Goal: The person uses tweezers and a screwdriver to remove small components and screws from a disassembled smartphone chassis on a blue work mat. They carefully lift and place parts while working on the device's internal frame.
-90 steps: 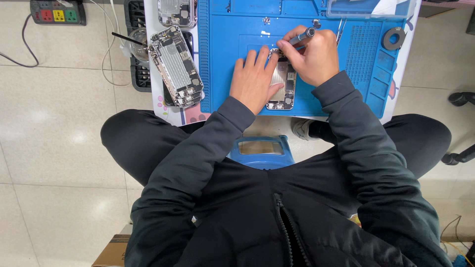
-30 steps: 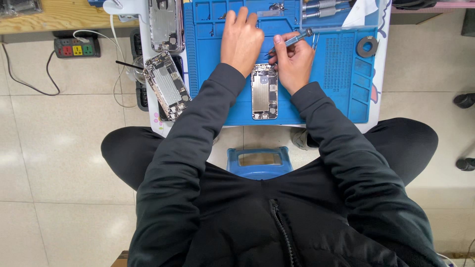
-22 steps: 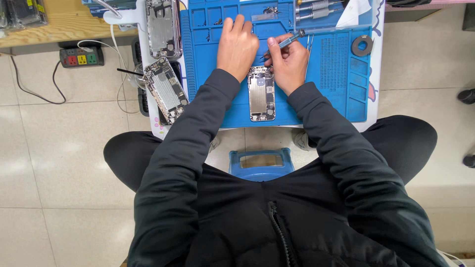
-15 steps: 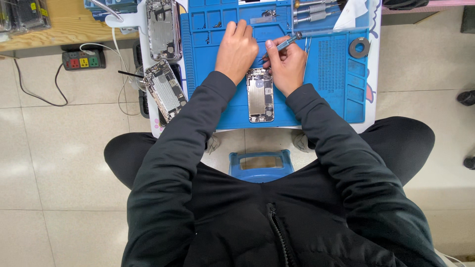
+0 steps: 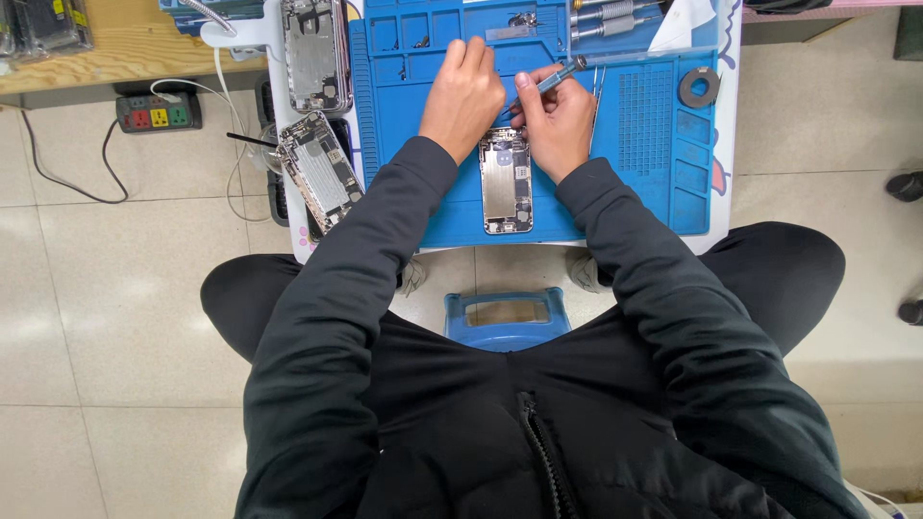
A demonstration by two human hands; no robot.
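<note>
While the blue work mat covers most of the small table, an opened phone shell lies flat near its front edge, between the person's two wrists; it looks light, thin and stiff, with fragile parts inside, so I'd hold it by its long side edges. The left hand rests just above it, fingers together and curled down. The right hand pinches a slim screwdriver between thumb and fingertips.

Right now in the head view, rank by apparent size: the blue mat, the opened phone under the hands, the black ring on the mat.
1. Blue mat, by far the largest.
2. Opened phone, partly covered at its top by the hands.
3. Black ring, smallest.
</note>
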